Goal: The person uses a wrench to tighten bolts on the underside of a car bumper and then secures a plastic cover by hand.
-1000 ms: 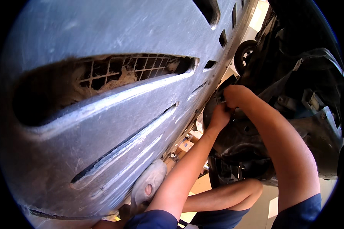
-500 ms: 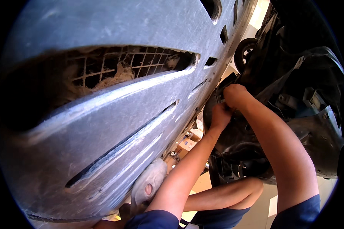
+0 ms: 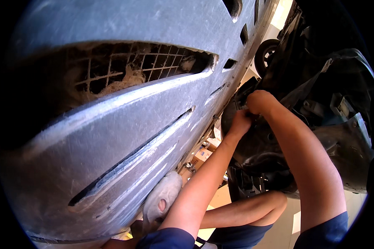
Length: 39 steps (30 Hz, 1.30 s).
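Note:
My left hand (image 3: 241, 121) and my right hand (image 3: 259, 102) are raised close together at the edge of a dark car underbody (image 3: 303, 87). Both have their fingers curled in against a black part (image 3: 247, 88) there. What they pinch is hidden behind the fingers and in shadow. The right hand sits slightly higher and further right than the left. Just below them bulges a dark, dirty, rounded plastic liner (image 3: 257, 149).
A large scuffed grey metal panel (image 3: 124, 137) with slots and a debris-filled mesh (image 3: 153, 66) fills the left side. Beyond is a wheel (image 3: 268, 58). Low down are a bent bare limb (image 3: 245, 209), a pale grey rounded piece (image 3: 164, 195) with a hole, and cardboard boxes (image 3: 201, 155).
My right hand has shifted slightly right and its wrist has turned a little. The left hand has edged up toward it. The view has moved slightly.

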Tool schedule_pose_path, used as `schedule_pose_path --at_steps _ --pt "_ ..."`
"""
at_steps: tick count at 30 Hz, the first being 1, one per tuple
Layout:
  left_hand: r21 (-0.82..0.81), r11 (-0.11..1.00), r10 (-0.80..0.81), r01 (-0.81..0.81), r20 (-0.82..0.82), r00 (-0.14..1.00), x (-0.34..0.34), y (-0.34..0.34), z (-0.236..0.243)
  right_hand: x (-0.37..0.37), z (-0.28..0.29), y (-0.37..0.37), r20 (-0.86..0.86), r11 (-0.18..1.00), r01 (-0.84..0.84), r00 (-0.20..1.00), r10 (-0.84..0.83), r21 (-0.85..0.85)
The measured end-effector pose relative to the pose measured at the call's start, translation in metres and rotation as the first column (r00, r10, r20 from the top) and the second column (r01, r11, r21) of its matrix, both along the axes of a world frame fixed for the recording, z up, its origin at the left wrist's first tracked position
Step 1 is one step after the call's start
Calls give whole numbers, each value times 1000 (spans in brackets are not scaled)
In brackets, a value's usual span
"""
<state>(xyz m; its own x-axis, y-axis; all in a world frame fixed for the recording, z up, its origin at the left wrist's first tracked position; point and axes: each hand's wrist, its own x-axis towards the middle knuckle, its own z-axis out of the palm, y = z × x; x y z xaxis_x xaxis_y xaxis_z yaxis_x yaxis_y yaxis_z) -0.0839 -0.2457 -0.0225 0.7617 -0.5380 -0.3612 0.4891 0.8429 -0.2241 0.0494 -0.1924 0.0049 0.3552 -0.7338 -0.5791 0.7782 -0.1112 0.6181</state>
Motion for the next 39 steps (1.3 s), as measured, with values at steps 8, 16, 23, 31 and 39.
schedule_pose_path --at_steps 8,16,23,31,39 --pt "284 959 32 -12 -64 997 -4 11 6 -5 -4 14 -171 997 -48 985 36 -67" --pt "212 977 17 7 -111 994 -1 14 8 -3 -15 25 141 988 -127 980 139 -94" --pt "263 964 0 28 -108 994 1 17 7 -8 -15 26 61 998 -34 997 38 -56" --pt "195 979 97 -62 -174 980 2 4 8 -10 -18 26 -4 997 -7 1000 7 -83" --pt "-137 989 51 -52 -11 999 5 2 -13 0 -8 5 5 998 -26 1000 26 -59"
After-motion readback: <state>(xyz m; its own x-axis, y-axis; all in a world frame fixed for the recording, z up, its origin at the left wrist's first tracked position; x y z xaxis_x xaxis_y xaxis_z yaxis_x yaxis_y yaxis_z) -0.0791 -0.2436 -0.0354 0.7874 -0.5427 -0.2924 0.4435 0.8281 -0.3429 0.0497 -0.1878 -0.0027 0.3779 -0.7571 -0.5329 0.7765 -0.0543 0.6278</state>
